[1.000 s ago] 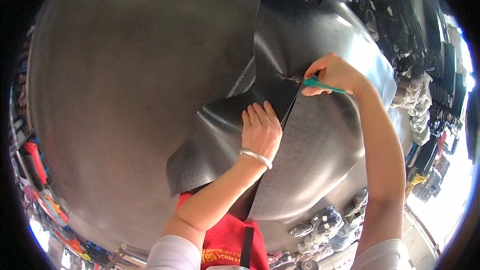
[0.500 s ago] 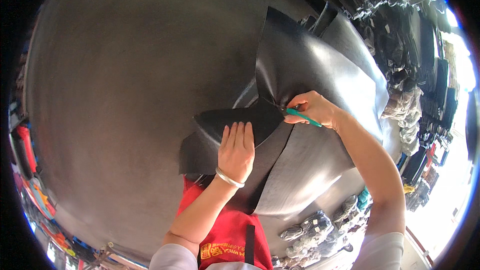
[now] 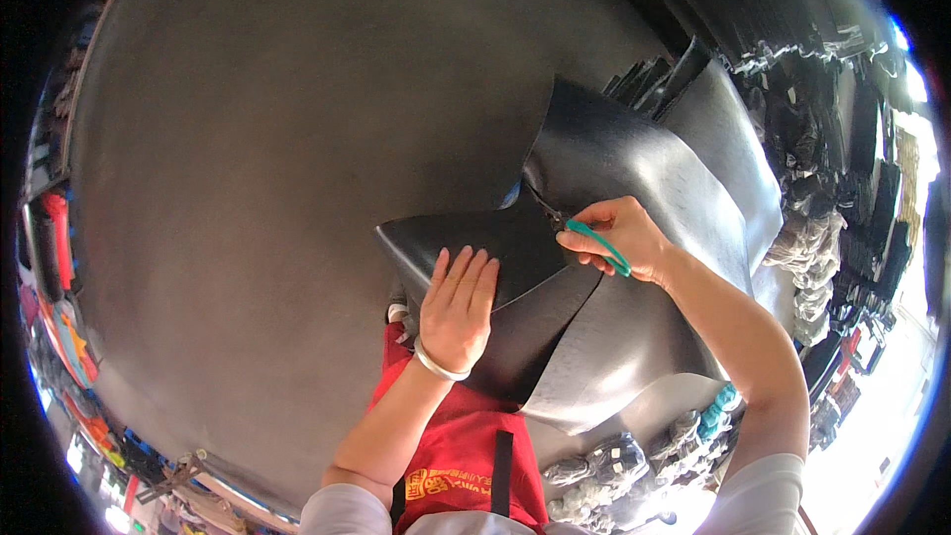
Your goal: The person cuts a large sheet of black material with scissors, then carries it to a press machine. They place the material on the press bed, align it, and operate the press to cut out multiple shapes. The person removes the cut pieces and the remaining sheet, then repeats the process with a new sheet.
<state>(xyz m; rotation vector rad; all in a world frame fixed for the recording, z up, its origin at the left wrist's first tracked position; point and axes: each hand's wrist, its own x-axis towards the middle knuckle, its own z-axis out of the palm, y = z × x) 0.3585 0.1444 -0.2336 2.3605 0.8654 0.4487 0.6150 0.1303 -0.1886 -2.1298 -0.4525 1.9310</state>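
Observation:
A large, glossy black sheet that looks like leather [image 3: 634, 154] lies folded and cut open in front of me. My right hand [image 3: 619, 241] grips small scissors with teal handles [image 3: 600, 246], and their dark blades reach into the sheet at the slit. On the folded flap of the sheet, left of the scissors, my left hand [image 3: 458, 305] lies flat with its fingers stretched out. The flap's pointed corner sticks out to the left past that hand. A long cut edge runs from near the scissors down toward my apron.
Under the sheet is a wide dark grey table [image 3: 228, 188]. Bundles in clear plastic [image 3: 604, 471] lie at the lower right, with stacked dark material [image 3: 807, 119] along the right side. A red apron [image 3: 466, 446] hangs at the near edge.
The scissor blades show longer and more open in the slit. The sheet's upright corner has sunk lower and shifted right. My left hand has slid slightly left, still flat on the flap.

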